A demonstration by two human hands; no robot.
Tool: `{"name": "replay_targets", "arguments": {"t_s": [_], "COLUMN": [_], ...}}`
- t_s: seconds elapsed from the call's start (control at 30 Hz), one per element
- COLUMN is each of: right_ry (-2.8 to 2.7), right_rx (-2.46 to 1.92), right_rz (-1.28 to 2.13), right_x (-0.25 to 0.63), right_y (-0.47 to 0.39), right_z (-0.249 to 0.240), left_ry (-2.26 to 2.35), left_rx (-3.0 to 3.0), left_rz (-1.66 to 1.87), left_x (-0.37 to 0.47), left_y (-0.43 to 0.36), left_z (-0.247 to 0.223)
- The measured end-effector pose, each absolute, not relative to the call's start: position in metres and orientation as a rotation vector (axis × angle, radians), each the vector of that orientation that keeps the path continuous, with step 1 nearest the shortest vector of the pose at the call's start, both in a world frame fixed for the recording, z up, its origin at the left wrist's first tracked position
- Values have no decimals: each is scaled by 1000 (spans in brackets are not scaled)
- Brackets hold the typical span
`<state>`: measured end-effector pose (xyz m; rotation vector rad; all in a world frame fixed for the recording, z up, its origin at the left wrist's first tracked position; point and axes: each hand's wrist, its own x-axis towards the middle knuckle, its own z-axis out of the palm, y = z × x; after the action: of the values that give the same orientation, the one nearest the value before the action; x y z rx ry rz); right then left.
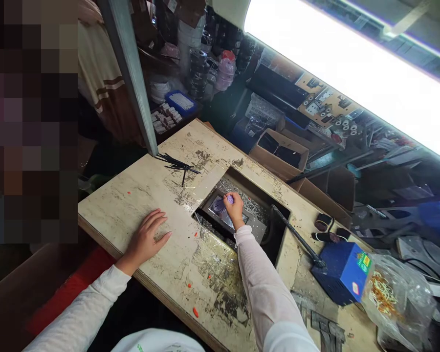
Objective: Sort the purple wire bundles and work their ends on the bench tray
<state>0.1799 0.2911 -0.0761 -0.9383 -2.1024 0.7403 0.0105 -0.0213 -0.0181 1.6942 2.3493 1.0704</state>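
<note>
My left hand (147,240) lies flat on the worn wooden table (113,200), fingers spread, holding nothing. Over the rectangular opening in the tabletop, my right hand (234,208) is closed on a bundle of thin purple strands (220,204). The strands hang above a metal pot (225,226) with a shiny surface, set inside the opening. Silvery scraps (254,208) lie around the pot. A pile of short black strips (176,164) rests near the table's far left edge.
A blue box (341,271) with a dark flexible arm (297,234) stands right of the opening. Beside it is a clear plastic bag (399,288) of yellowish pieces. A metal post (132,73) rises at the table's far left. Cardboard boxes (278,154) stand behind. Another person's clothing (106,83) shows at upper left.
</note>
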Motion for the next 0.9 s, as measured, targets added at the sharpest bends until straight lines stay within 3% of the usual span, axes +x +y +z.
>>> {"name": "replay_targets", "arguments": {"t_s": [0.3, 0.47, 0.67, 0.9], "right_ry": [-2106, -2146, -2273, -1969], "right_rx": [-961, -835, -487, -658], "right_rz": [761, 871, 1330, 1251], "right_x": [179, 210, 268, 270], "right_y": [290, 266, 194, 179], "right_z": [-68, -20, 31, 41], "left_ry": [2348, 2346, 2355, 2347], "left_rx": [1699, 1719, 1749, 1752], "left_rz": [1082, 1098, 1077, 1131], "left_x": [11, 11, 11, 8], "left_y": [-21, -21, -21, -23], "left_z": [-20, -18, -19, -21]}}
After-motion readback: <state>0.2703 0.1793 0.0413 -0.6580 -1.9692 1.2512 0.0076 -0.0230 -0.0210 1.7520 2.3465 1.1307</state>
